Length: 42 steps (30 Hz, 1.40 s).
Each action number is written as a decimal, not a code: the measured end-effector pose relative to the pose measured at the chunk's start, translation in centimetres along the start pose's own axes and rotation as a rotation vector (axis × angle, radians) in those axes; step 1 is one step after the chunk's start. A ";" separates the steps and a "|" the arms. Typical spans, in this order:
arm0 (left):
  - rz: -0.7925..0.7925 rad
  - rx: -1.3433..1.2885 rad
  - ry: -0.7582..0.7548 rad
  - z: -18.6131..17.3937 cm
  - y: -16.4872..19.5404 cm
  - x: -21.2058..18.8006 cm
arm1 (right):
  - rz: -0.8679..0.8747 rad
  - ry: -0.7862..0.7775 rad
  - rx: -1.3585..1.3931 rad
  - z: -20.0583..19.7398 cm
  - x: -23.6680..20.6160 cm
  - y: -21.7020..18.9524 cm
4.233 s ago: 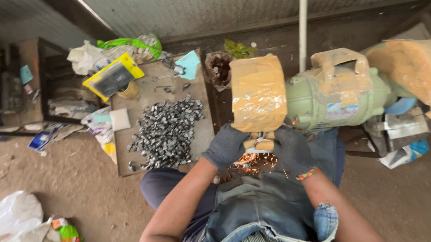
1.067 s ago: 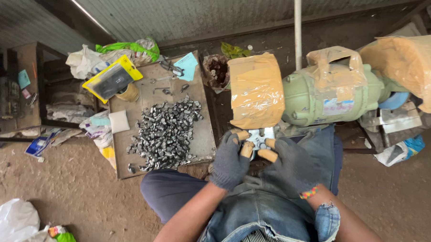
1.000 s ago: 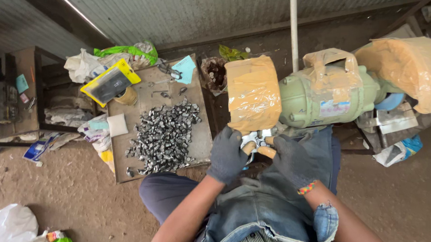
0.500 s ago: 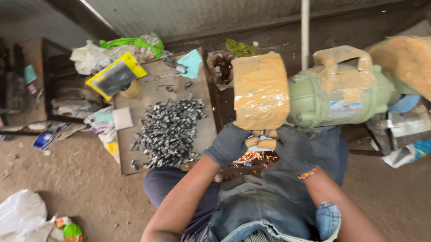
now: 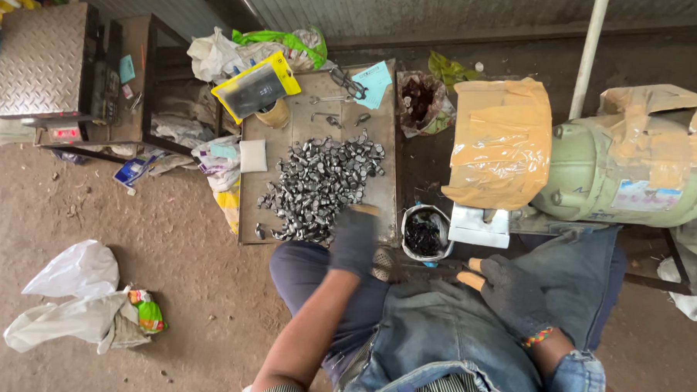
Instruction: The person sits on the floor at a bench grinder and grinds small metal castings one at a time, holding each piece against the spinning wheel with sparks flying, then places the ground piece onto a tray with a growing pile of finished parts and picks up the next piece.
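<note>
Far left: grey diamond-tread metal plate [image 5: 40,58] on a scale, ribbed and matte; below it dirt floor w/ crumpled white plastic bags [image 5: 75,295], soft, creased, one w/ a bright printed wrapper beside it. Next right: open dark wooden crate [image 5: 163,97] stuffed w/ rags and paper; yellow-framed flat pack [image 5: 256,84] lying tilted at the top-left corner of the bench. Bench [image 5: 301,129]: flat rectangular metal sheet, dull grey, scuffed; on it a heap of small metal pieces [image 5: 318,187], shiny, short, cylindrical, piled loose across the middle; a small white block at the sheet's left edge, light-blue paper scrap [image 5: 376,77] at its top right. Left hand [image 5: 355,239]: dark knit glove, reaching over the bench's near edge, right at the lower-right fringe of the heap; blurred, so can't tell if fingers are spread or pinching a piece. Just right of it: small round tin [image 5: 424,233], pale rim, dark pieces inside, standing off the bench edge. Right hand [image 5: 507,290]: dark knit glove w/ tan fingertips [image 5: 469,280], fingers held loosely together, pointing left toward the tin, nothing visibly gripped; beaded band at wrist; hand rests over blue denim on the lap. Above: bench grinder [image 5: 627,175], pale green cast body, rounded; wheel guard [image 5: 501,143] wrapped in tan tape, wrinkled, glossy; flat white metal rest below the guard. White pipe [image 5: 589,50] upright behind.
</note>
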<state>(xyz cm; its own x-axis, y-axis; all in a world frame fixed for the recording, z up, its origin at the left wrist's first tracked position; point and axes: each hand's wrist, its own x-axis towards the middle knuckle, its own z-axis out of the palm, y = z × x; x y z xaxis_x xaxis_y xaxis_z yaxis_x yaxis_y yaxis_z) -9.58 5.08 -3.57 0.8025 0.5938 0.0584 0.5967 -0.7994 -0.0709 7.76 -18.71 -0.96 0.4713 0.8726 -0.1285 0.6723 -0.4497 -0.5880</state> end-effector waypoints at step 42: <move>0.482 -0.943 -0.012 -4.0 8.3 7.4 | -0.053 0.338 0.067 -5.6 3.8 -1.3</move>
<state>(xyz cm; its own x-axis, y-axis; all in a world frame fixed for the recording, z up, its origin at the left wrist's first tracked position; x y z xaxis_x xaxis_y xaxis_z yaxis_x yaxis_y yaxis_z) 1.32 2.49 0.30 0.9566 0.1914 0.2200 -0.0260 -0.6954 0.7181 11.85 -15.92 3.76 0.6066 0.7770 0.1684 0.6672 -0.3824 -0.6392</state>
